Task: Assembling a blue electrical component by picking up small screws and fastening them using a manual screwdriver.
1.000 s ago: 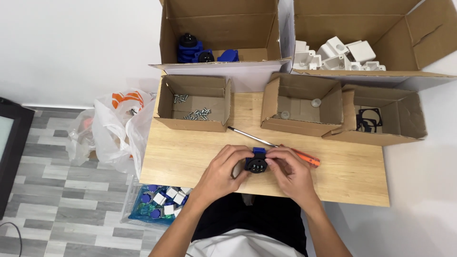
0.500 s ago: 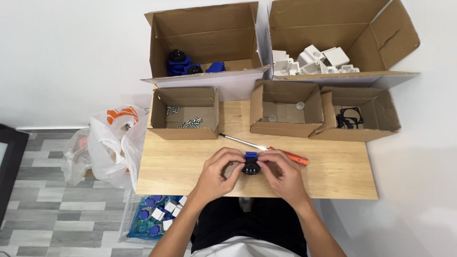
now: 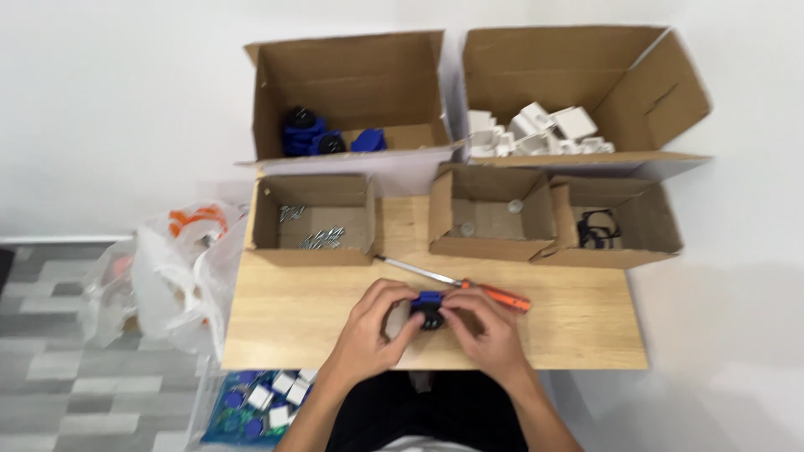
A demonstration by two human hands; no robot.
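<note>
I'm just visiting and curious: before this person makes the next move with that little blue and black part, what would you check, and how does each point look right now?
1. Both hands on the part: ok. The left hand and right hand hold the blue and black part between them.
2. Part over the table, not past its edge: ok.
3. Screwdriver within reach: ok, it lies just behind the hands.
4. Screws in the small box: ok, some are visible.
5. Part fully fitted together: cannot tell, fingers cover it.
</note>
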